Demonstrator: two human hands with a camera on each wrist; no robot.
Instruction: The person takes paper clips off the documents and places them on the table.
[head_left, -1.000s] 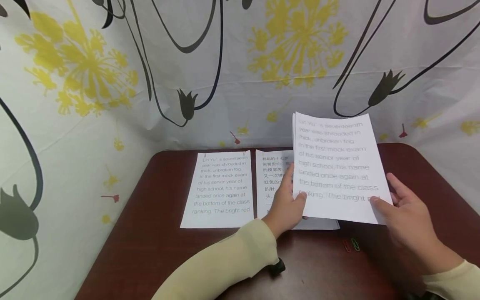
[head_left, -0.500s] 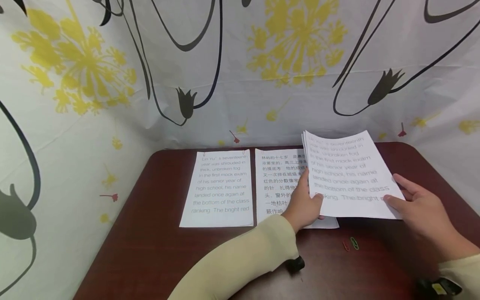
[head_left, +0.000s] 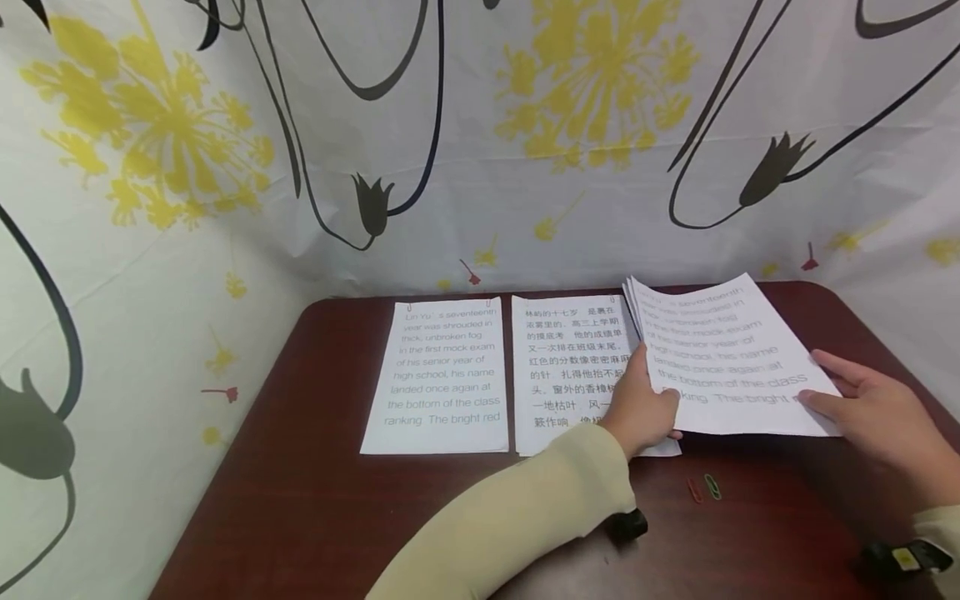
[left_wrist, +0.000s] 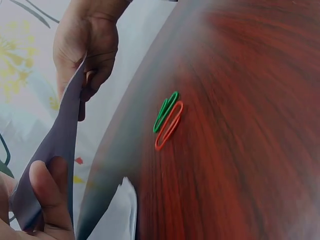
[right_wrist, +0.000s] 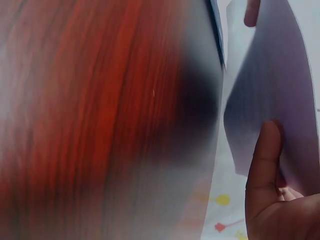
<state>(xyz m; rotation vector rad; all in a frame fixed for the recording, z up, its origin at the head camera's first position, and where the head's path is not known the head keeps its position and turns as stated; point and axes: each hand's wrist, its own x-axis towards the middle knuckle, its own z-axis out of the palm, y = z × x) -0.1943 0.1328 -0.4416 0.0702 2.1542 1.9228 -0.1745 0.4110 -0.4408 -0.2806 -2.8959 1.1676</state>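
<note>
Both hands hold a stack of printed paper sheets tilted above the right part of the table. The left hand pinches its lower left edge, thumb on the printed face. At the lower right corner, the right hand grips the sheets the same way. Several sheet edges fan out slightly at the stack's upper left. In the left wrist view the sheets appear edge-on between the left hand and the right hand. The right wrist view shows the right hand's fingers against the stack's underside.
On the brown table lie an English-printed sheet and, beside it, Chinese-printed sheets partly covered by the left hand and stack. Clips show at their top edges. A red paper clip and a green paper clip lie nearer.
Both hands have carried the stack to the right and lowered it, tipping it flatter. More of the Chinese-printed sheet is uncovered. The sheets on the table and the loose clips stay put.
</note>
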